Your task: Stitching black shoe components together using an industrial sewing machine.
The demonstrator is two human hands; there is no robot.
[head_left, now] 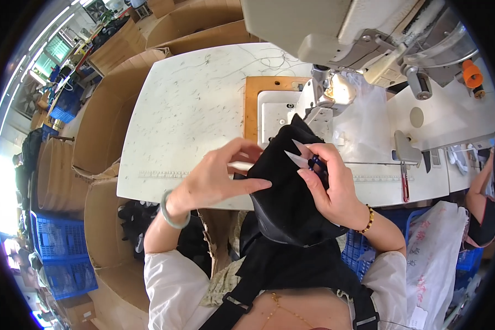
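Note:
A black sewn fabric piece [283, 206], rounded and pouch-like, spans the front edge of the sewing table before me. My left hand [217, 173] pinches its left side, the thumb on top and the other fingers partly hidden behind. In my right hand [333, 184] is a pair of thread snips [297, 159] with pointed pale blades spread apart and dark handles. The blades lie over the upper part of the fabric, and that hand also rests against the cloth. Just beyond the far end of the fabric is the sewing machine's needle area [324, 99].
The white table [187, 115] carries loose threads and a printed ruler strip. The machine head [357, 38] overhangs the right. A red-handled tool [405, 184] lies at the right. Cardboard boxes [107, 121] and blue crates [66, 236] stand left; another person's arm [481, 179] shows far right.

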